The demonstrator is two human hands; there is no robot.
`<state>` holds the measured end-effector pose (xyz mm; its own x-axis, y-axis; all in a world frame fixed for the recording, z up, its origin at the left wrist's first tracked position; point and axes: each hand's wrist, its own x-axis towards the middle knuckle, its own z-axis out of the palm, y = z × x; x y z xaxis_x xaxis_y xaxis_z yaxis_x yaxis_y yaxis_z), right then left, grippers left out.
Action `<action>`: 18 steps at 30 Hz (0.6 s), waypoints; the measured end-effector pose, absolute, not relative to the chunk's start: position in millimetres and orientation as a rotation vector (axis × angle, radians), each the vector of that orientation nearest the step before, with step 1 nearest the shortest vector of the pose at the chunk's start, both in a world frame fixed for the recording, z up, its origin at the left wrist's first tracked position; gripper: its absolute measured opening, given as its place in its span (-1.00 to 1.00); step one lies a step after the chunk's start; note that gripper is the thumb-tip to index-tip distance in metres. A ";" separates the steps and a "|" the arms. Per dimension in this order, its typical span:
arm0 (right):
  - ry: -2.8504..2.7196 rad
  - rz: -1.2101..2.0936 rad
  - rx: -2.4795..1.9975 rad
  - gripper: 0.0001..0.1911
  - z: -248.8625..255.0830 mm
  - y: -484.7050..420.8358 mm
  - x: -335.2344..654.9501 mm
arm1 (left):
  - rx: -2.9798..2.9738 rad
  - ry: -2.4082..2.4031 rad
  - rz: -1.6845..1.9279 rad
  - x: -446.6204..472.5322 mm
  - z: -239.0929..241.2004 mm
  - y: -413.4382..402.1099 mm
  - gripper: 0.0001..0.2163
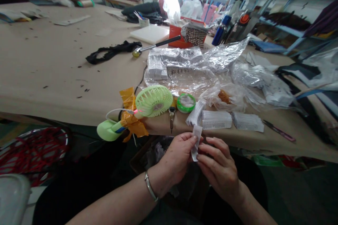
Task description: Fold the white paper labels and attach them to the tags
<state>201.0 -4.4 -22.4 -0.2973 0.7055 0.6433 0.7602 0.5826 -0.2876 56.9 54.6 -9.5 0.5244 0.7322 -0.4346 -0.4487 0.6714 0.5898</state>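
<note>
A small white label strip [196, 143] is pinched under the thumb of my left hand [179, 154], just off the table's front edge. My right hand [220, 167] has its curled fingertips at the strip's right and lower edge, closed on it as far as I can see. Just beyond lie neat stacks of printed white labels, one stack [216, 119] nearer and another stack [248, 122] to its right. A loose bundle of white strips [196, 113] rests left of the stacks. Both hands' palms are mostly hidden.
A green fan [154, 101] is taped at the table edge, beside a soldering-iron-like tool [171, 117] and a green round tin [186, 103]. Tweezers [279, 130] lie at right. Clear plastic bags [185, 77], a hammer-like tool [155, 45] and black fabric [112, 52] lie farther back.
</note>
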 end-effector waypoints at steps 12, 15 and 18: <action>-1.936 -0.504 -1.533 -0.81 -44.7 29.0 237.8 | 0.569 0.996 0.587 53.5 -12.4 50.8 -0.90; -1.878 -0.443 -1.492 -0.83 -43.6 28.9 241.0 | 0.541 1.010 0.558 53.2 -11.6 52.1 -0.90; -1.801 -0.343 -1.405 -0.83 -35.4 24.8 239.5 | 0.497 0.982 0.507 52.7 -9.2 53.6 -0.88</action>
